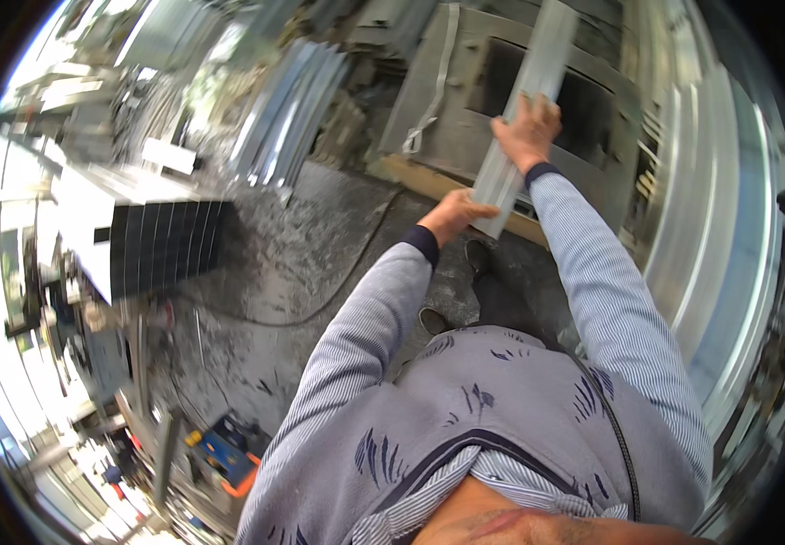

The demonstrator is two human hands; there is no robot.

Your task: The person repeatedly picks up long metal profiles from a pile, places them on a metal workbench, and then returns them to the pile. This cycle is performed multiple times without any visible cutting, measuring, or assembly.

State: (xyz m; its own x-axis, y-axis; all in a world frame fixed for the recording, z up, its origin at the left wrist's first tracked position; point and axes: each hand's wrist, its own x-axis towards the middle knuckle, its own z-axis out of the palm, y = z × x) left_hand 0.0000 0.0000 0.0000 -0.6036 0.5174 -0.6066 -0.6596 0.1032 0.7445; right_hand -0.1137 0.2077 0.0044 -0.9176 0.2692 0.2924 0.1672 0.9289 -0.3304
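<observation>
A long, pale grey metal profile [544,64] runs slantwise from just above my feet to the upper edge of the view. My left hand [454,216] grips its near end from the left side, thumb across the top. Further along, my right hand [531,132] is wrapped over the profile, its fingers curled round the far side. Beneath the profile is a dusty, flat machine-like stand [424,123] with dark recessed openings. My fingers' undersides are hidden by the profile.
Bundled metal profiles [285,113] stand beyond the floor at upper left; more long profiles [687,209] line the right. A black-sided box [170,241] stands left. A cable [347,291] crosses the dusty floor [265,245]. A blue and orange tool [229,450] lies lower left.
</observation>
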